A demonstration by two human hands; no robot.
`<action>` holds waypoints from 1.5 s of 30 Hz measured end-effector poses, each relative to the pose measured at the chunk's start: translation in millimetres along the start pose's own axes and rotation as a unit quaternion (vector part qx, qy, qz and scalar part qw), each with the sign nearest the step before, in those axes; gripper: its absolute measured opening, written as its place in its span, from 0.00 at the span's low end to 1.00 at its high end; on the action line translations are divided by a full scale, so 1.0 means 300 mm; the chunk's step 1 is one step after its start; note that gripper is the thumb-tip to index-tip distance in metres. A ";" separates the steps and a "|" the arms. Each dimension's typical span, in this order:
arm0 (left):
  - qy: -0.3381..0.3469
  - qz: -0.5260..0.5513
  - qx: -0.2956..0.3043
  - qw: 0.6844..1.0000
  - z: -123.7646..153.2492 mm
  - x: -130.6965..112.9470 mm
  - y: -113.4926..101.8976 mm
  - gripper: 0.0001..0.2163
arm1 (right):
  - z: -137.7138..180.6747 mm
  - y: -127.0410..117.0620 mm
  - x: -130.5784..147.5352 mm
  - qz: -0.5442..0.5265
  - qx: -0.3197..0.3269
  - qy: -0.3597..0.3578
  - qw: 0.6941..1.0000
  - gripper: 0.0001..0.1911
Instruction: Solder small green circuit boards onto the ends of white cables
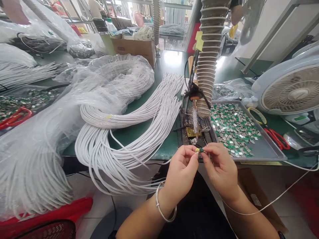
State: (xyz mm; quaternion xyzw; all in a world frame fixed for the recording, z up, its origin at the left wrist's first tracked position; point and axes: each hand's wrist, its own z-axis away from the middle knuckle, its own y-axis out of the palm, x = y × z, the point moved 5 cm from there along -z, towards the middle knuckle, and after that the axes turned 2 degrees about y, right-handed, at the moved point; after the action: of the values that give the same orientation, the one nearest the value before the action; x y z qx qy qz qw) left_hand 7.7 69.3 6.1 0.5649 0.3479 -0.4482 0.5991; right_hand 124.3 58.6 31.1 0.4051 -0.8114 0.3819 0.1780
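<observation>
Close to the table's front edge, my left hand (183, 171) and my right hand (221, 171) meet fingertip to fingertip. Pinched in my left hand is the end of a white cable (167, 162), mostly hidden by the fingers; a yellow bit shows there. A small green circuit board (201, 150) sits between the two hands, gripped by my right fingertips. Thin solder wire (249, 213) loops up from the right through my right hand. Just beyond the fingertips, a soldering iron (195, 114) points down in its stand above a brass-coloured pad (193, 132).
White cable bundles (129, 147) lie to the left, beside plastic-wrapped cables (62, 132). On the right stand a grey tray (270, 151) of small boards, red-handled scissors (276, 138) and a fan (296, 89). A ribbed extraction hose (210, 56) hangs over the iron.
</observation>
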 end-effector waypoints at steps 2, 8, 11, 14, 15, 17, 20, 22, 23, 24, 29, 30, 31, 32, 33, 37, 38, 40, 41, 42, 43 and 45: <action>0.004 -0.009 -0.003 1.000 0.000 0.001 -0.002 0.07 | -0.001 0.002 0.001 -0.001 0.004 -0.003 1.000 0.08; 0.006 -0.019 -0.002 1.000 -0.007 0.002 -0.004 0.07 | 0.006 0.002 0.004 -0.007 0.005 -0.027 1.000 0.10; 0.005 -0.017 -0.016 1.000 -0.013 -0.003 -0.006 0.07 | 0.029 -0.003 -0.004 -0.020 -0.016 -0.040 0.999 0.14; -0.012 -0.012 -0.026 1.000 -0.017 0.001 -0.009 0.07 | 0.061 -0.006 -0.022 -0.053 -0.052 -0.030 0.997 0.18; -0.018 -0.009 -0.026 0.999 -0.018 0.004 -0.009 0.07 | 0.071 -0.005 -0.027 -0.068 -0.059 -0.027 0.996 0.19; -0.025 -0.006 -0.024 0.999 -0.021 0.008 -0.010 0.07 | 0.083 0.002 -0.030 -0.086 -0.056 -0.027 0.994 0.19; -0.018 -0.004 -0.028 0.999 -0.025 0.011 -0.012 0.07 | 0.082 0.010 -0.023 -0.068 -0.041 -0.043 0.996 0.18; -0.015 -0.003 -0.027 1.000 -0.027 0.011 -0.012 0.07 | 0.072 0.009 -0.016 -0.047 -0.039 -0.057 0.996 0.17; -0.013 -0.001 -0.025 1.000 -0.028 0.010 -0.012 0.07 | 0.067 0.007 -0.014 -0.038 -0.040 -0.064 0.996 0.16; -0.011 0.000 -0.023 1.000 -0.029 0.010 -0.011 0.06 | 0.062 0.006 -0.012 -0.031 -0.040 -0.069 0.996 0.15; -0.004 0.001 -0.017 1.000 -0.034 0.005 -0.006 0.07 | 0.044 0.002 -0.007 -0.009 -0.055 -0.084 0.995 0.14; -0.003 0.001 -0.015 1.000 -0.036 0.005 -0.005 0.07 | 0.041 0.002 -0.007 -0.006 -0.058 -0.087 0.995 0.14; -0.001 0.002 -0.014 1.000 -0.037 0.005 -0.004 0.07 | 0.038 0.003 -0.006 -0.005 -0.061 -0.090 0.994 0.14; 0.000 0.004 -0.013 1.000 -0.039 0.005 -0.004 0.07 | 0.036 0.004 -0.006 -0.006 -0.063 -0.092 0.994 0.14; 0.002 0.005 -0.013 1.000 -0.041 0.005 -0.003 0.07 | 0.032 0.005 -0.007 -0.007 -0.063 -0.095 0.993 0.15; 0.010 0.004 -0.015 1.000 -0.047 0.003 -0.002 0.06 | 0.021 0.007 -0.007 -0.003 -0.071 -0.104 0.992 0.14; 0.012 0.004 -0.016 1.000 -0.048 0.002 -0.001 0.06 | 0.019 0.007 -0.006 0.001 -0.074 -0.107 0.991 0.14; 0.017 0.001 -0.019 1.000 -0.049 -0.002 0.000 0.05 | 0.015 0.005 -0.004 0.010 -0.080 -0.112 0.990 0.14; 0.018 0.000 -0.019 1.000 -0.050 -0.004 0.000 0.05 | 0.013 0.005 -0.002 0.015 -0.082 -0.113 0.990 0.14; 0.019 -0.002 -0.019 1.000 -0.050 -0.006 0.000 0.05 | 0.011 0.005 0.000 0.018 -0.083 -0.114 0.990 0.14; 0.020 -0.004 -0.019 1.000 -0.051 -0.008 0.000 0.05 | 0.009 0.005 0.001 0.021 -0.084 -0.115 0.990 0.14; 0.021 -0.004 -0.019 1.000 -0.053 -0.010 -0.001 0.05 | 0.005 0.006 0.004 0.023 -0.086 -0.118 0.989 0.14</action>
State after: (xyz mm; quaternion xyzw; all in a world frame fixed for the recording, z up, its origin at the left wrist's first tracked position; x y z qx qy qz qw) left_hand 7.9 85.4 6.9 0.5612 0.3709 -0.4316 0.6010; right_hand 122.1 57.6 30.0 0.4115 -0.8657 0.2645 0.1061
